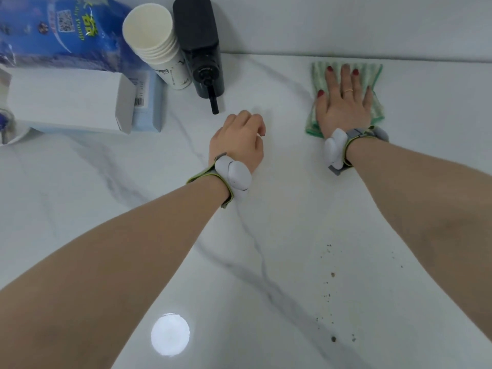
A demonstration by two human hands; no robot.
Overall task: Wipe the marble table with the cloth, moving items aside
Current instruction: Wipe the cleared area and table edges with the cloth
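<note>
A green striped cloth (372,75) lies flat on the white marble table (279,209) at the far right, near the wall. My right hand (343,102) presses flat on it, fingers spread, covering its middle. My left hand (239,139) rests on the bare marble at the centre, fingers curled under, holding nothing. Both wrists wear grey bands. Dark crumbs (331,294) are scattered on the marble near the front right.
At the far left stand a stack of paper cups (157,43), a black pump bottle (199,46), a blue plastic pack (58,30), a white box (66,99) and a pale blue box (147,102). A wall runs along the back edge.
</note>
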